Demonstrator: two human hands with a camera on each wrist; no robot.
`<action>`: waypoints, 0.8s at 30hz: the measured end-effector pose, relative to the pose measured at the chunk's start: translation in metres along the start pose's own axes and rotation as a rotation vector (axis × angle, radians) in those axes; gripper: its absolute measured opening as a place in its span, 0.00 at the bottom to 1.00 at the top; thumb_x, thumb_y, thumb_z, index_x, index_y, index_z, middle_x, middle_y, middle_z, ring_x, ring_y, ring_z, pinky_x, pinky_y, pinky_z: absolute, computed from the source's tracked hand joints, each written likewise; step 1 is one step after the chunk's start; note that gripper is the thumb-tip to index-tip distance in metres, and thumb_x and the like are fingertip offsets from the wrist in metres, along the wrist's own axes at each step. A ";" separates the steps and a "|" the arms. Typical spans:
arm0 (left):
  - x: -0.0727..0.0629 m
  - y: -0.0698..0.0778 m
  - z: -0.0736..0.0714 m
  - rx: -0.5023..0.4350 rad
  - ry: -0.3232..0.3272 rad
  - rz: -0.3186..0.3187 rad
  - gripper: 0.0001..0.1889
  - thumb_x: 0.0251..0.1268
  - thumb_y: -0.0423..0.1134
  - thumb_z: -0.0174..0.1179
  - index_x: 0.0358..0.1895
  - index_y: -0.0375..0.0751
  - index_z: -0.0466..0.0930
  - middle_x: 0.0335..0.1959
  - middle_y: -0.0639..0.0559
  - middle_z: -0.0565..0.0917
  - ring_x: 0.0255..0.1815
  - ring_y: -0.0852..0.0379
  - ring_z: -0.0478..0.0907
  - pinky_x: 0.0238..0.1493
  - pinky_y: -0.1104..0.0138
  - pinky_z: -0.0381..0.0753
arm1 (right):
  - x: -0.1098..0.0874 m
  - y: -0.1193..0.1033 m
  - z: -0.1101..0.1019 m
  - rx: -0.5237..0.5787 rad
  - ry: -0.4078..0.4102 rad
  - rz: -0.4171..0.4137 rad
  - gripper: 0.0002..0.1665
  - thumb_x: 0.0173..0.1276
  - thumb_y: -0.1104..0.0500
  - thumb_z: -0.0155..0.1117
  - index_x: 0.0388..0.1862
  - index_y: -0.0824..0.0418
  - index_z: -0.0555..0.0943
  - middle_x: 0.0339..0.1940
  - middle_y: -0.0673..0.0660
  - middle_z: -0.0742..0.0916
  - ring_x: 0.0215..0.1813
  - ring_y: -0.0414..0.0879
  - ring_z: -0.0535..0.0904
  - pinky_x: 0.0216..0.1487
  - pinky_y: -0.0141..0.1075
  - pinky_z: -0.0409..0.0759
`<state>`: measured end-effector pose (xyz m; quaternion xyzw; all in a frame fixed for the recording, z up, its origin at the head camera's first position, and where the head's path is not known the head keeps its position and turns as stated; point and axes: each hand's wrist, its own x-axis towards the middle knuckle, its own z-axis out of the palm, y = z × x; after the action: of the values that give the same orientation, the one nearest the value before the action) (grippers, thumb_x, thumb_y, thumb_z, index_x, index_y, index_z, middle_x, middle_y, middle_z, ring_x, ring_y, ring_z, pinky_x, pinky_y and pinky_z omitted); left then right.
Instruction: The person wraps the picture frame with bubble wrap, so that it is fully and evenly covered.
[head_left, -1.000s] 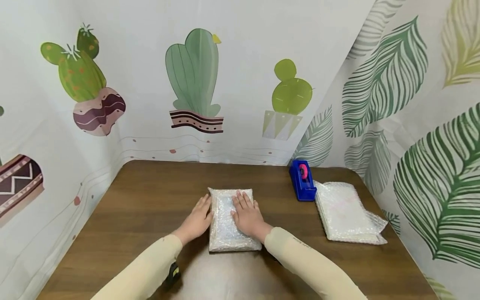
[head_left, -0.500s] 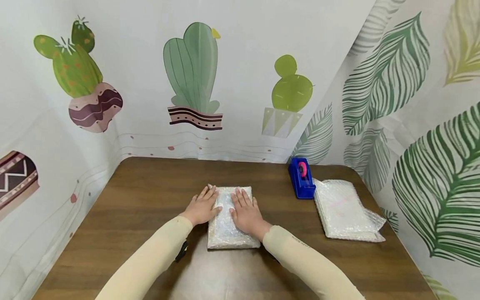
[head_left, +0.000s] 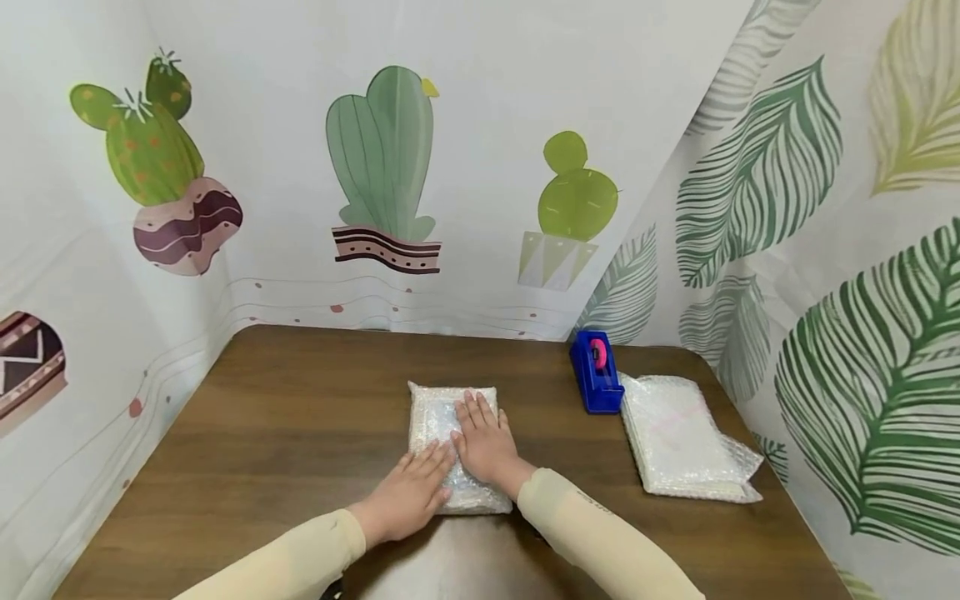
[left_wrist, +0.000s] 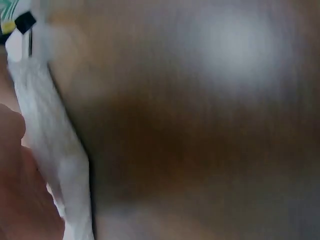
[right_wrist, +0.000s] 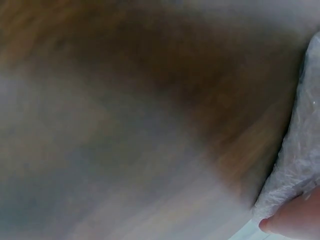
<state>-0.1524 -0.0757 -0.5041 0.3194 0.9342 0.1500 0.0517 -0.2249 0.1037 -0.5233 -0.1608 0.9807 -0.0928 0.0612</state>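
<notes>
A flat rectangular packet in bubble wrap (head_left: 431, 410) lies in the middle of the brown table. My right hand (head_left: 486, 442) rests flat on its right half, fingers straight and pointing away from me. Across its lower left part lies my left hand (head_left: 408, 493), fingers extended toward the right hand. What is inside the wrap shows only as a pale bluish patch. In the left wrist view, the blurred hand (left_wrist: 22, 185) sits against the side of the wrapped packet (left_wrist: 55, 135). A fingertip (right_wrist: 295, 215) touches the wrap (right_wrist: 300, 150) in the right wrist view.
A blue tape dispenser (head_left: 597, 375) with a pink roll stands at the back right of the table (head_left: 300, 400). Beside it lies a stack of bubble wrap pieces (head_left: 678, 437). Patterned cloth (head_left: 480, 167) hangs behind the table and along its sides.
My left hand went from the packet's left edge onto its upper left, then down to its lower left part. The right hand has stayed flat on the packet. The head view has shifted slightly.
</notes>
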 end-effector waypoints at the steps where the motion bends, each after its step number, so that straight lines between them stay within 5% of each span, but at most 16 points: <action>1: -0.001 0.002 0.001 0.006 0.003 0.009 0.29 0.81 0.48 0.46 0.77 0.33 0.64 0.80 0.38 0.64 0.82 0.38 0.61 0.78 0.39 0.63 | 0.000 -0.001 0.000 0.000 0.008 0.003 0.35 0.85 0.46 0.40 0.84 0.57 0.55 0.88 0.57 0.55 0.88 0.55 0.48 0.84 0.62 0.53; 11: -0.002 0.007 0.002 0.033 -0.016 0.026 0.29 0.81 0.50 0.47 0.76 0.38 0.67 0.80 0.40 0.65 0.81 0.39 0.62 0.78 0.41 0.65 | -0.001 0.009 -0.006 0.147 0.004 -0.066 0.35 0.85 0.46 0.41 0.84 0.59 0.57 0.87 0.59 0.55 0.88 0.58 0.47 0.83 0.64 0.52; 19: -0.003 -0.001 0.002 -0.008 -0.042 -0.004 0.30 0.80 0.54 0.47 0.77 0.41 0.67 0.81 0.44 0.64 0.82 0.41 0.61 0.80 0.42 0.61 | -0.019 0.018 -0.028 0.072 -0.005 -0.135 0.30 0.81 0.50 0.54 0.77 0.58 0.70 0.83 0.59 0.68 0.84 0.58 0.61 0.79 0.65 0.61; 24: -0.001 0.002 0.000 -0.020 -0.058 -0.008 0.30 0.81 0.53 0.47 0.78 0.41 0.65 0.82 0.43 0.63 0.83 0.41 0.59 0.81 0.42 0.60 | -0.031 0.060 -0.054 0.178 0.168 -0.129 0.25 0.79 0.54 0.56 0.69 0.66 0.77 0.72 0.67 0.79 0.74 0.64 0.74 0.75 0.63 0.70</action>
<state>-0.1498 -0.0747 -0.5035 0.3192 0.9321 0.1497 0.0826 -0.2225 0.1782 -0.4804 -0.2090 0.9579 -0.1963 -0.0131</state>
